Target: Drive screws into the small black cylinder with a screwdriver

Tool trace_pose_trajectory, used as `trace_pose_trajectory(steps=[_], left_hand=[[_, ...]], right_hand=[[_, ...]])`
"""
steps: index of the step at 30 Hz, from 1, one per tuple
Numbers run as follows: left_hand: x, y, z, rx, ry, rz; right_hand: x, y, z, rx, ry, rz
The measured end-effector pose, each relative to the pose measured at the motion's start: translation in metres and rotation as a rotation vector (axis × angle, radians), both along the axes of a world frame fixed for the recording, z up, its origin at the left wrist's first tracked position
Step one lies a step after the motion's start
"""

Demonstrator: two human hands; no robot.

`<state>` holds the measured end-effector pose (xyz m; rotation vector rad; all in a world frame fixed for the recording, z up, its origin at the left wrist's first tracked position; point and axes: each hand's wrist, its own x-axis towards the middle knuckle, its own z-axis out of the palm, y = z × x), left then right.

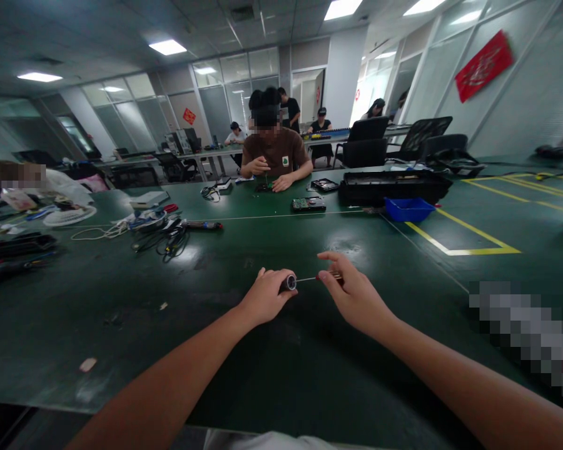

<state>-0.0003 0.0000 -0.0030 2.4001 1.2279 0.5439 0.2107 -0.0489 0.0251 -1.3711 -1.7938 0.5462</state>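
Observation:
My left hand [268, 295] is closed round a small dark cylindrical part [288, 283], whose round end with a pale rim faces me. What the part belongs to cannot be made out. In my right hand [356, 292] is a screwdriver [307, 279], its handle between thumb and fingers, with the index finger raised. The thin metal shaft points left, and its tip reaches the rim of the part; whether it goes in or only touches is too small to tell. Both hands are above the dark green table [244, 369].
Across the table a person [279, 153] works on a small object. Near them lie a hard drive [308, 204], a long black tray [394, 186] and a blue bin [409, 209]. Cables [169, 237] and a pen-like tool [204, 225] lie to the left. A blurred-out object [530, 337] is at right.

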Motion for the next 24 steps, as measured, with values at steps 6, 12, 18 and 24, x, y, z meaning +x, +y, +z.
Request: trace_pose_trajectory(steps=[6, 12, 18, 24], left_hand=[[0.0006, -0.0004, 0.0003, 0.003, -0.021, 0.006], [-0.0003, 0.0005, -0.0020, 0.001, -0.029, 0.001], [-0.0007, 0.0006, -0.0018, -0.010, -0.038, 0.004], [-0.0011, 0.0006, -0.0013, -0.001, -0.053, 0.015]], right_hand=[[0.0027, 0.0035, -0.0027, -0.079, 0.014, -0.019], [0.0023, 0.0027, -0.0002, -0.039, 0.019, 0.013], [0.0008, 0.0004, 0.0022, -0.054, -0.008, 0.016], [0.0004, -0.0010, 0.0000, 0.007, 0.107, 0.060]])
